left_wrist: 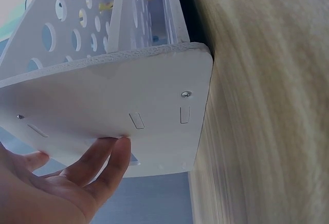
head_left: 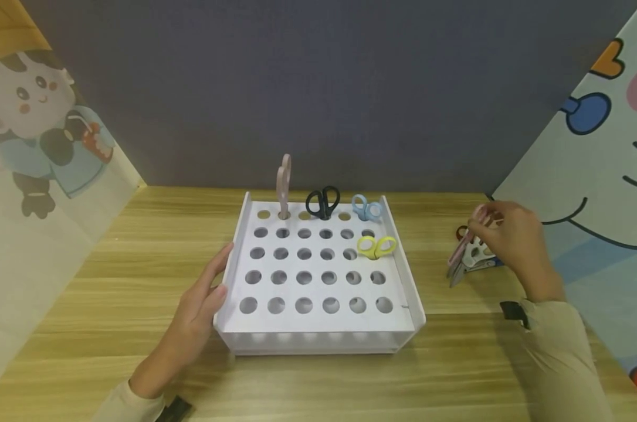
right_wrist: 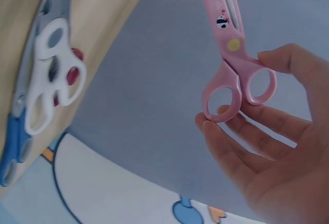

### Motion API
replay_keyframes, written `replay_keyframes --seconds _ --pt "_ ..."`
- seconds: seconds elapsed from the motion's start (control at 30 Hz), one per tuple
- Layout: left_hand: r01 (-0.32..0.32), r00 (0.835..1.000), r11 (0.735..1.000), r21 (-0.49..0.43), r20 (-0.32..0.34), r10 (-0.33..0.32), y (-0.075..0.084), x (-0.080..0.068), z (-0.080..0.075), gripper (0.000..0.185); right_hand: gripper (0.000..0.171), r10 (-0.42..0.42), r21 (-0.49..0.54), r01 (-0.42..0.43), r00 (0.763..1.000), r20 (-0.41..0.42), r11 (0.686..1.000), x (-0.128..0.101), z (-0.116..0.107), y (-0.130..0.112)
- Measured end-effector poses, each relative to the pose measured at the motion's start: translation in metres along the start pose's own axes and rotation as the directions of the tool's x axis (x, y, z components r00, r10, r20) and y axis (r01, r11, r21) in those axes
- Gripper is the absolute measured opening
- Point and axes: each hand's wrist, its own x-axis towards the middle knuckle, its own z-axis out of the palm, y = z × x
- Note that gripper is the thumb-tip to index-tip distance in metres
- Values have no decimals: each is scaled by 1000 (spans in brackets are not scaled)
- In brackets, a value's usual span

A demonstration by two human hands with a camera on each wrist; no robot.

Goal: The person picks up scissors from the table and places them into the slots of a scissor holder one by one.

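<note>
A white rack point(head_left: 304, 265) with rows of round holes stands on the table. My left hand point(head_left: 194, 313) rests against its left side, and in the left wrist view the fingertips point(left_wrist: 122, 144) touch the side panel near a cutout. At the right, my right hand point(head_left: 519, 240) pinches pink scissors point(right_wrist: 231, 49) by the handle loops, thumb on one side and fingers on the other. A small panda picture marks them. Beneath that hand lie white-handled scissors point(right_wrist: 56, 64), blue-handled scissors point(right_wrist: 15, 136) and a red-handled pair point(right_wrist: 74, 72), partly hidden.
Upright in the rack's back row are pale pink scissors point(head_left: 283, 184), black scissors point(head_left: 324, 203) and light blue scissors point(head_left: 366, 209). Yellow scissors point(head_left: 375, 247) stand nearer, at its right side. A dark grey panel point(head_left: 318, 99) closes off the back, with cartoon-printed walls at both sides.
</note>
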Motion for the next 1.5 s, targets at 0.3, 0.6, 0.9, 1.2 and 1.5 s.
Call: replay_keyframes --seconds 0.3,0.6,0.9,1.2,1.5 --pt "16 1000 1000 -24 11 -16 0 0 1 58 6 -93 28 96 992 -90 995 0 -8 -25" --pt "-5 1000 999 -44 -9 4 2 1 3 58 9 -131 49 142 974 -185 989 -1 -20 -48" --pt "-17 999 1000 -25 -46 16 4 1 3 59 22 -172 52 197 937 -304 979 -2 -28 -70" --pt "-13 999 1000 3 -40 13 5 1 2 59 29 -210 80 260 898 -387 962 -6 -35 -91" --pt "-12 998 1000 -6 -56 12 5 2 2 59 44 -215 74 291 835 -506 954 -10 -46 -119"
